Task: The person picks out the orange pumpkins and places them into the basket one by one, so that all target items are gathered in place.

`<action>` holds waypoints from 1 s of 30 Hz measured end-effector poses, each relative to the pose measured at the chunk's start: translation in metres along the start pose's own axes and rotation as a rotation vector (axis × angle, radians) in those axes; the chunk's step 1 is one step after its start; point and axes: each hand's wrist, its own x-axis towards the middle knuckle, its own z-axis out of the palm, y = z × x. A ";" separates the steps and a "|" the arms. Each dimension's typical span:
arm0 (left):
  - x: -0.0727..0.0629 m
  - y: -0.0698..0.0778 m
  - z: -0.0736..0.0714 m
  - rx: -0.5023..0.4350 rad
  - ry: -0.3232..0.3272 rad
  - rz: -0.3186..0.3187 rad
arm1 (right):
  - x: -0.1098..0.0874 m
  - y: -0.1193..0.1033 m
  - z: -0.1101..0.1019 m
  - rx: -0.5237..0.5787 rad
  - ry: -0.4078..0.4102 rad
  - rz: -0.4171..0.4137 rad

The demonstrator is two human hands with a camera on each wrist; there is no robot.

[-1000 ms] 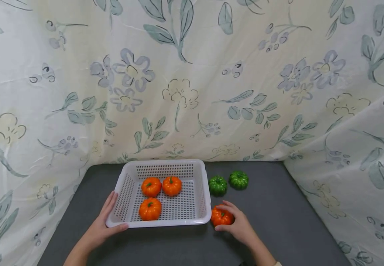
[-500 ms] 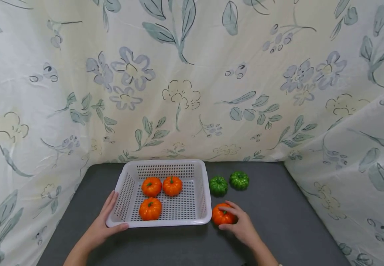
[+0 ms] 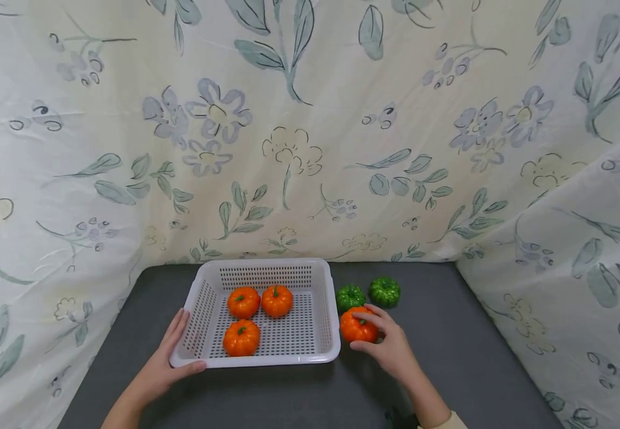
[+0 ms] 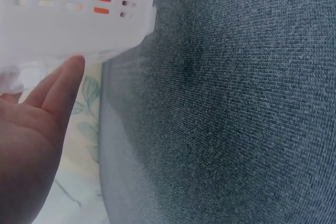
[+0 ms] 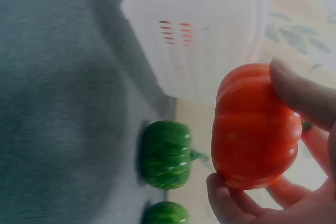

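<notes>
My right hand [image 3: 393, 345] grips a small, ribbed orange pumpkin [image 5: 254, 129], thumb on one side and fingers on the other. In the right wrist view the pumpkin hangs above the table, close beside the basket's right wall. My left hand [image 3: 157, 366] rests against the front left corner of the white slotted basket [image 3: 256, 360]; its straight fingers lie along the left side and its thumb along the front. Inside the basket sit three orange pumpkins, one at the front [image 3: 241, 338] and two farther back, including one with an upright stem [image 3: 277, 301].
Two small green pumpkins stand on the dark table [image 3: 288, 396] right of the basket: a nearer one [image 5: 167, 154], partly hidden behind the held pumpkin in the head view, and a farther one [image 3: 384, 292]. A flowered curtain [image 3: 310, 119] borders the table's back and sides.
My right hand has lifted the orange pumpkin off the table and carried it slightly farther back, so it now overlaps the nearer green pumpkin. The left hand and the basket have stayed put.
</notes>
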 end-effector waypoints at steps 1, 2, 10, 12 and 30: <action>0.000 0.000 0.000 -0.005 0.000 0.002 | 0.001 -0.003 0.000 -0.003 0.005 -0.003; -0.001 0.000 0.000 -0.011 0.000 0.004 | 0.002 -0.007 0.000 -0.005 0.009 -0.004; -0.003 0.001 -0.001 -0.043 0.004 0.019 | 0.011 -0.034 0.002 0.032 0.022 0.004; -0.003 0.002 -0.001 -0.047 0.003 0.020 | 0.013 -0.041 0.005 0.048 0.019 -0.006; 0.000 0.004 -0.001 0.004 0.002 -0.015 | 0.034 -0.083 0.054 0.108 -0.206 -0.134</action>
